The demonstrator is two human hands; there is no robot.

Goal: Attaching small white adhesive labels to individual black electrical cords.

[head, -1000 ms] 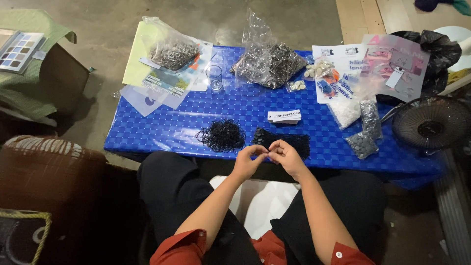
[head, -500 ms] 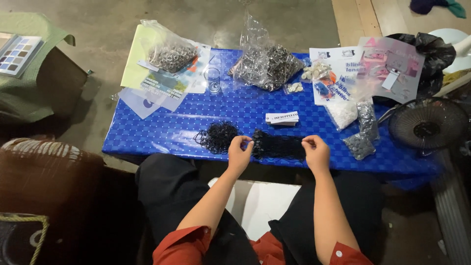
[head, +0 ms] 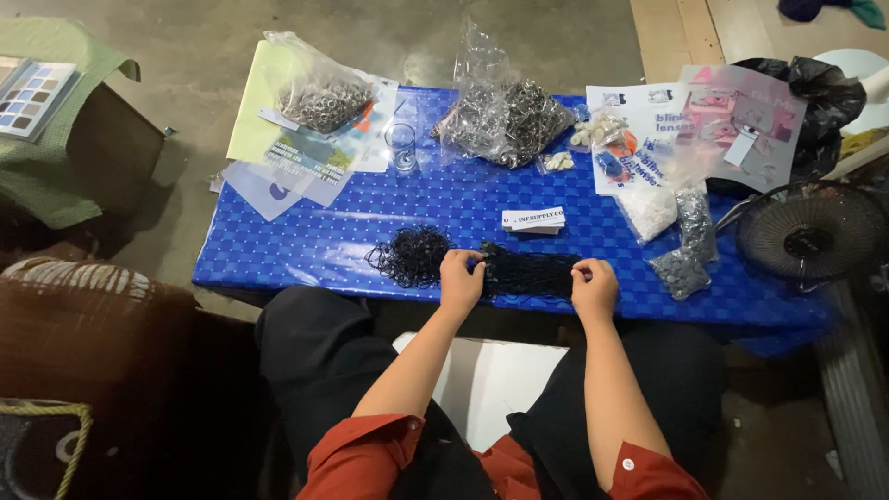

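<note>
Stretching a strip of black mesh (head: 530,274) flat along the near edge of the blue table (head: 306,243), we are pinching one end in our left hand (head: 460,281) and the other in our right hand (head: 594,288), fingers closed on the fabric. Just left of it, a loose pile of black rings (head: 409,256) is lying, with bare blue surface running out to the table's left corner. Behind the mesh, a small white card box (head: 534,219) is sitting alone in open space. Small clear bags of grey pieces (head: 687,250) are crowding the right side, near a black fan (head: 810,233) off the edge. Farther back, a clear glass (head: 402,145) is standing between two clear bags of metal rings (head: 319,95) (head: 505,116); white and pink printed packets (head: 708,120) are overlapping at the far right corner.
</note>
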